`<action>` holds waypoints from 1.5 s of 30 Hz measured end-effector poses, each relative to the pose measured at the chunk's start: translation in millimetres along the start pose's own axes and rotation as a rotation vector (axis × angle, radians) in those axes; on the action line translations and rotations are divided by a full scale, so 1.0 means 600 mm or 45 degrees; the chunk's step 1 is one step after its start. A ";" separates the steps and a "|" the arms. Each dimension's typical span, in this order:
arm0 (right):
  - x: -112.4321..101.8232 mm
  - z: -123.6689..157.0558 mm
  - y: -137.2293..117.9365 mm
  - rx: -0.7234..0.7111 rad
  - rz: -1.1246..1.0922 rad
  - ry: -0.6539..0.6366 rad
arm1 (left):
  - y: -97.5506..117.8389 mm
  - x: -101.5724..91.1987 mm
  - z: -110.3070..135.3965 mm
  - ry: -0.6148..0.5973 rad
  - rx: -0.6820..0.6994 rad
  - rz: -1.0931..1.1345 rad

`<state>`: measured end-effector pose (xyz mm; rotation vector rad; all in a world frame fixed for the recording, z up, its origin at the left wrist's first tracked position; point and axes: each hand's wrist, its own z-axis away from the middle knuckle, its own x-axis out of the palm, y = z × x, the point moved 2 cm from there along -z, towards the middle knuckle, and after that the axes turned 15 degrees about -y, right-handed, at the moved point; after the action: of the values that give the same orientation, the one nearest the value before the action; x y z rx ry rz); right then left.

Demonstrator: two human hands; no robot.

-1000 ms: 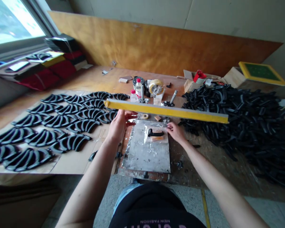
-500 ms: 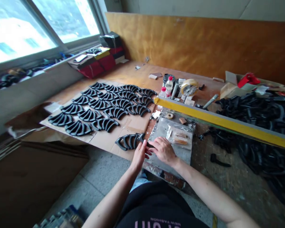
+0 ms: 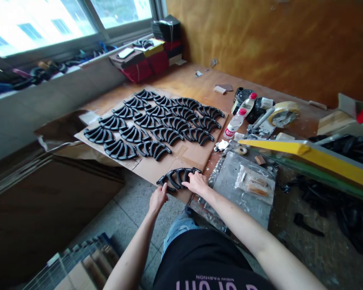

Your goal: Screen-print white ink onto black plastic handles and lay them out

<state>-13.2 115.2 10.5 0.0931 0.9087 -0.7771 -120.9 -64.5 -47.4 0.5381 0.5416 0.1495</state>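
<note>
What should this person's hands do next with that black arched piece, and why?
Probably slide the arched black piece slightly away from the near edge of the cardboard sheet, in line with the nearest row of matching pieces. The left hand and right hand are both on it, and it lies close to that edge, apart from the rows.

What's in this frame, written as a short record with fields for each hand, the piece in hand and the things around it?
left hand: at the left end of the black arched piece
right hand: on top of the piece's right part
piece lies on: lower edge of the cardboard sheet
on the cardboard: rows of similar black arched pieces
right of the hands: metal plate holding a clear plastic bag
beyond the plate: yellow-edged bar, tape roll, plastic bottle
</note>
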 end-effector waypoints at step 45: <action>-0.006 -0.028 -0.008 0.172 -0.065 0.033 | 0.027 0.009 -0.029 -0.293 -0.049 0.425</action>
<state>-28.9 120.5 3.5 0.1998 0.8852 -0.8861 -125.1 -41.8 -53.9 0.5968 0.2213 0.4094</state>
